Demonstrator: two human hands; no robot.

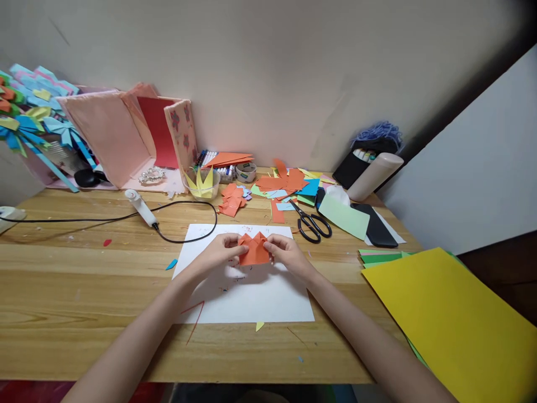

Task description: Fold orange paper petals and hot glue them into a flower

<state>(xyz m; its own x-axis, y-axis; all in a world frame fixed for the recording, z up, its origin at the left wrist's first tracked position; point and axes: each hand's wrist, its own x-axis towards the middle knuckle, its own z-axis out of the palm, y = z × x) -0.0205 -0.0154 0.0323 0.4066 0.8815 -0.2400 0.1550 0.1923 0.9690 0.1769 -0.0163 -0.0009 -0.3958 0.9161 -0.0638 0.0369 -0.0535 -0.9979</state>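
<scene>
Orange paper point(254, 255) partly hides both hands point(221, 250) point(289, 254).

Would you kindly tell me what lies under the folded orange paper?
A speckled white sheet shows around the folded orange paper; what the paper covers cannot be seen.

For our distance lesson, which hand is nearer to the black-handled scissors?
Right. The right hand is left of the black-handled scissors, closer to the person; the left hand is farther left, across the folded orange paper.
</scene>
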